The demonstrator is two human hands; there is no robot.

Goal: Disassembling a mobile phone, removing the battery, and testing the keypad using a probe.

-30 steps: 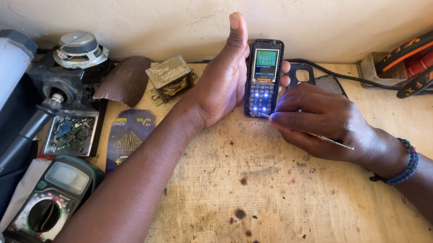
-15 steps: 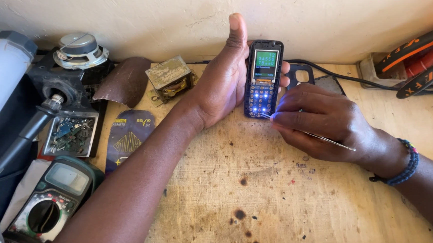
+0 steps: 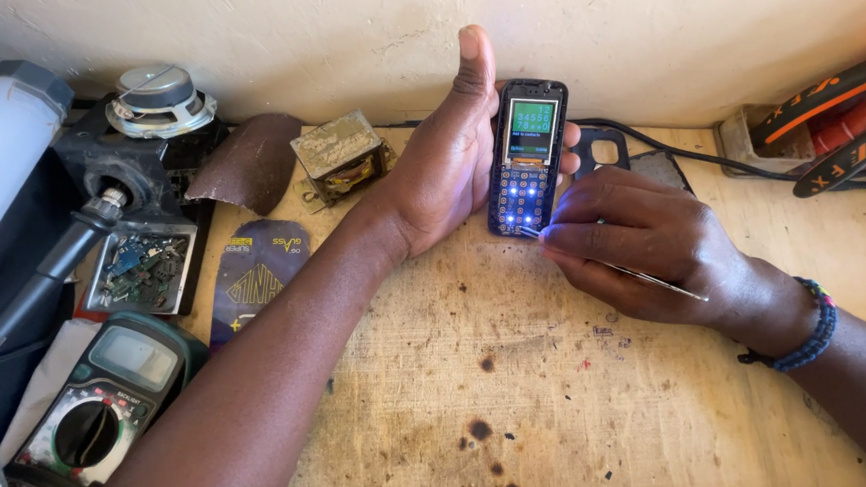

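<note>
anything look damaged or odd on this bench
The small black bar phone in the left hand has no keypad cover: lit bare contacts show. The pale wooden benchtop carries dark burn spots near its front edge.

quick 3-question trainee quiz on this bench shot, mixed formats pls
1. True or false: the phone held upright in the left hand has its screen lit.
2. What does the right hand hold against the phone's keypad?
A. a screwdriver
B. thin metal tweezers
C. a brush
3. Which meter lies on the wooden bench at lower left, near the left forearm?

Key
1. True: the screen glows green and the keypad shows blue lights.
2. B: the tip touches the lower keypad.
3. A green multimeter with a round dial.
</note>
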